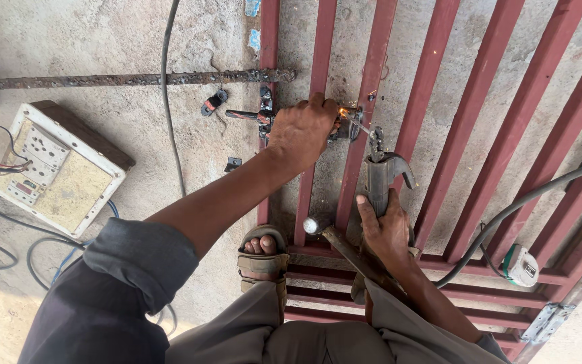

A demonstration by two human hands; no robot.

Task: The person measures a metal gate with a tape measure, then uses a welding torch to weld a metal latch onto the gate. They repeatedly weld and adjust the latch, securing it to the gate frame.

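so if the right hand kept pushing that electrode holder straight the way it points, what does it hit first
The right hand aims the holder up and slightly left; its rod tip already sparks at the latch on the red bar, beside the left hand. So the latch comes first, though depth is unclear.

L hand (301, 131) presses a metal latch (264, 118) onto red metal gate (439, 101) lying on concrete floor. R hand (386, 229) grips welding holder (378, 172), rod tip sparking by latch. Hammer (345, 249) near R hand. Switchboard box (58, 165) at left.
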